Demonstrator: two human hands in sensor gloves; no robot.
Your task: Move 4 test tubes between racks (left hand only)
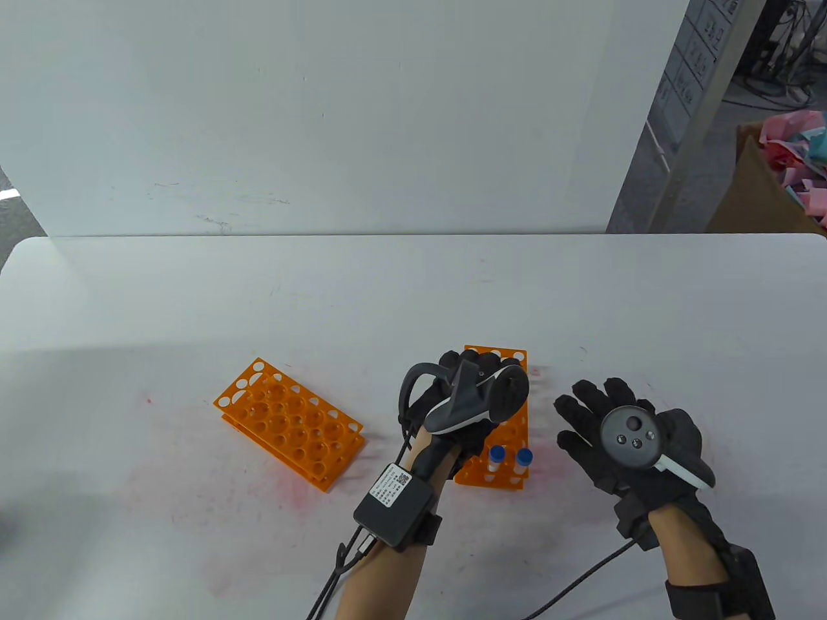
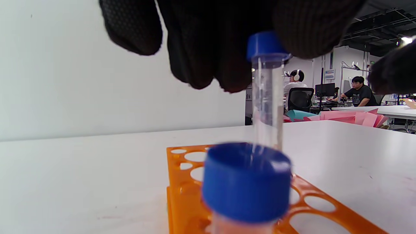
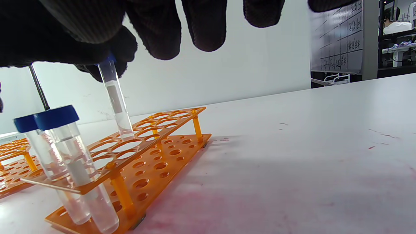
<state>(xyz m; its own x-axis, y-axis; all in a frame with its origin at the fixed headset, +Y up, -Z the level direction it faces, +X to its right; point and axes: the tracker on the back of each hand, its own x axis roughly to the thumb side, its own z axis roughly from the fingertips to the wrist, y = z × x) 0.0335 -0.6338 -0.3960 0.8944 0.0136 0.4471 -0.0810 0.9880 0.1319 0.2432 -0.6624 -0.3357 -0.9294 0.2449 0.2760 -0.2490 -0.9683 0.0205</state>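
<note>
Left hand point(image 1: 475, 403) pinches the blue cap of a test tube point(image 3: 115, 100), its tip at a hole of the right rack point(image 3: 156, 130). Right hand point(image 1: 623, 439) hovers spread. Tube looks light, slick, rigid plastic; cap gives best purchase.

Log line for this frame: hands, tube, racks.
left hand: holds blue-capped tube by its cap, tip at right rack | right hand: idle, fingers spread | left rack: no tubes seen
</note>
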